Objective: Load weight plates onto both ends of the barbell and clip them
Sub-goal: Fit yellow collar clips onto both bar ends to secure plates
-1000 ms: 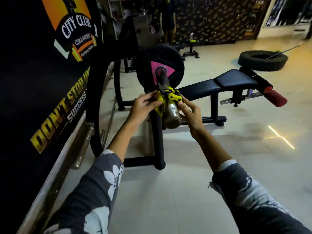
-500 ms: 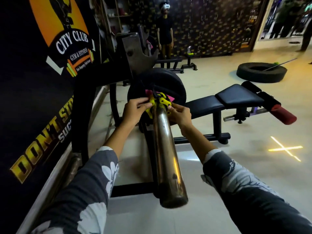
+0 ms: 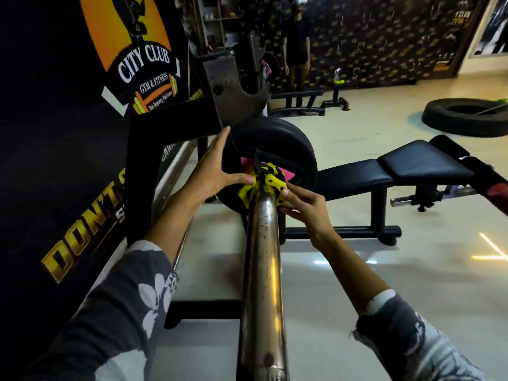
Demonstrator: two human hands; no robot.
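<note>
A steel barbell sleeve (image 3: 262, 270) runs from the bottom of the view up to a black weight plate (image 3: 286, 144) with a pink label. A yellow and black collar clip (image 3: 268, 182) sits around the sleeve right against the plate. My right hand (image 3: 305, 206) pinches the clip's right side with its fingertips. My left hand (image 3: 214, 171) lies on the plate's left face with its fingers spread, and its thumb touches the clip's left side. The bar rests in the rack's metal hook (image 3: 233, 100).
A black bench (image 3: 393, 166) stands to the right behind the plate. The black rack frame (image 3: 143, 149) and a banner wall are close on the left. A tyre (image 3: 464, 116) lies on the floor at far right. A person (image 3: 297, 42) stands at the back.
The clip has slid from the sleeve's end up against the plate. My left hand has opened and spread onto the plate. The view has moved in over the bar.
</note>
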